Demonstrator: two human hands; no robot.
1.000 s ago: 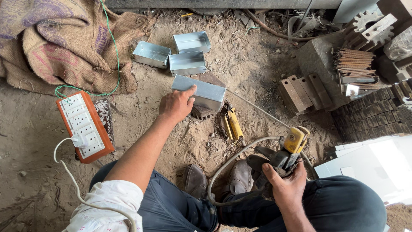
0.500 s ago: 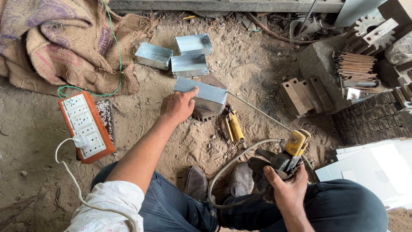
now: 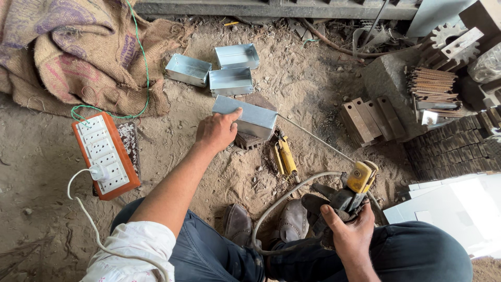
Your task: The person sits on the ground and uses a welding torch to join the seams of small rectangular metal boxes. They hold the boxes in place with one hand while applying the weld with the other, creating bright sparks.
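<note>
Head view, left hand: your left hand (image 3: 216,130) lies flat on the near end of the metal box (image 3: 245,116), fingers spread on its top, pressing rather than gripping.
Head view, box: it sits tilted on a dark block (image 3: 248,140) on the dirt floor; since a second ago it has barely shifted, so you are steadying it in place.
Head view, right hand: your right hand (image 3: 348,235) is closed around the holder (image 3: 350,196) by your knee, its yellow head and thin rod pointing toward the box.
Change: the holder sits slightly lower and closer to you than before.
Nearby: three open trays (image 3: 229,70) beyond the box, yellow tool (image 3: 286,156) beside it, socket board (image 3: 106,155) to your left.
</note>
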